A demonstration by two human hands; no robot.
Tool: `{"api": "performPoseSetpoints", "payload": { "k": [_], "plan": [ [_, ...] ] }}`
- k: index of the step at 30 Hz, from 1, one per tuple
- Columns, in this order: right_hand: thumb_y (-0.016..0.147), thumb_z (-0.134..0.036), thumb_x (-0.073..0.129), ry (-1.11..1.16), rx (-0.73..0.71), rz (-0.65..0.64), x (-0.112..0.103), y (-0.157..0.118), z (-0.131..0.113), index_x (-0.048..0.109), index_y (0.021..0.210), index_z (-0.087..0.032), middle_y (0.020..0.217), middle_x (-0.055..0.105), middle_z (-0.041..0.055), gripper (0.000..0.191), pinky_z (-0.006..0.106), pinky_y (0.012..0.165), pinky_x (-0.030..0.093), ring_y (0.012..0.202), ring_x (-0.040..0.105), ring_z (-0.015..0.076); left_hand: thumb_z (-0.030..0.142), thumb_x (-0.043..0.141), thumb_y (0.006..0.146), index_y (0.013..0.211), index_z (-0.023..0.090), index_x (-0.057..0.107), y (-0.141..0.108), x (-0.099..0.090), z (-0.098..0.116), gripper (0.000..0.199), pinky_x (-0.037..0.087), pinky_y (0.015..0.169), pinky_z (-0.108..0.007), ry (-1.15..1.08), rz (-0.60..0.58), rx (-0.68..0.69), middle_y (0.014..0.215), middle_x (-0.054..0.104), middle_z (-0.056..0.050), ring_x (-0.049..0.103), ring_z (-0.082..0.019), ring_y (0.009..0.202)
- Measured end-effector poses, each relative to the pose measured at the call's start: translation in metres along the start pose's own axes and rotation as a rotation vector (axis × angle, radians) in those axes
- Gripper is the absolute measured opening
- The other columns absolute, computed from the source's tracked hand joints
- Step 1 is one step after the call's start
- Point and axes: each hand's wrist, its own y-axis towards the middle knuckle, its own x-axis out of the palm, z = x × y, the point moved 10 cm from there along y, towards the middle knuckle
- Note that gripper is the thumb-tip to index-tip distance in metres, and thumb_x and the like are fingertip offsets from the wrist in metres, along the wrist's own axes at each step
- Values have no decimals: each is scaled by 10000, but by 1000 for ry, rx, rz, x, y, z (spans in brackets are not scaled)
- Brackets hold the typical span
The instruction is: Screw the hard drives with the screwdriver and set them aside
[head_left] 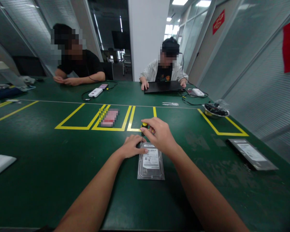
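Note:
A silver hard drive [151, 164] with a white label lies flat on the green table in front of me. My right hand [159, 132] grips a small screwdriver [144, 125] with a yellow and black handle, held upright over the drive's far left corner. The screwdriver's tip is too small to make out. Against the drive's far left side rests my left hand [134, 146], fingers apart, with the thumb lying over the label's upper edge.
A second drive-like metal unit [252, 154] lies at the right. Behind it stands a bowl of dark items [216, 110]. Yellow tape frames, a pink object [110, 117] and a white device [1, 163] are on the table [38, 187]. Two people sit opposite, one touching a black laptop [163, 87].

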Motion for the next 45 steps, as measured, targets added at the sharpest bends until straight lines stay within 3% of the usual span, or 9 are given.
{"api": "performPoseSetpoints", "payload": {
  "k": [11, 18, 23, 34, 45],
  "plan": [
    [879, -242, 596, 12, 5, 69, -4, 1, 1, 650, 1076, -157, 897, 664, 55, 222, 294, 738, 462, 782, 580, 152, 602, 699, 687, 971, 213, 607, -2, -8, -3, 490, 346, 776, -332, -52, 115, -27, 971, 629, -12, 520, -242, 900],
    [875, -222, 573, 22, 36, 74, -5, 0, 7, 651, 1046, -160, 868, 669, 40, 198, 279, 690, 449, 715, 577, 134, 286, 616, 775, 893, 189, 619, -2, -13, -6, 153, 385, 765, -305, -214, 160, 36, 868, 628, -3, 531, -190, 840],
    [872, -244, 566, 5, 88, 103, -7, -1, 14, 648, 1025, -190, 834, 644, 28, 183, 284, 670, 440, 695, 564, 137, 155, 529, 748, 825, 155, 606, -1, -14, -14, 109, 409, 701, -277, -368, 199, 5, 789, 604, -7, 533, -160, 753],
    [857, -288, 621, -29, 126, 205, -11, -4, 18, 643, 940, -192, 795, 596, 17, 128, 288, 690, 432, 679, 532, 132, 162, 536, 757, 792, 156, 597, -1, -15, -16, 71, 397, 671, -266, -355, 224, 2, 752, 587, 4, 513, -147, 714],
    [838, -250, 631, 50, 96, 162, -8, -1, 13, 655, 1024, -200, 862, 653, 30, 194, 300, 697, 451, 747, 582, 149, 154, 530, 762, 779, 158, 586, -1, -16, -16, 59, 372, 630, -256, -352, 232, 3, 728, 582, 13, 514, -139, 681]
  ]
}}
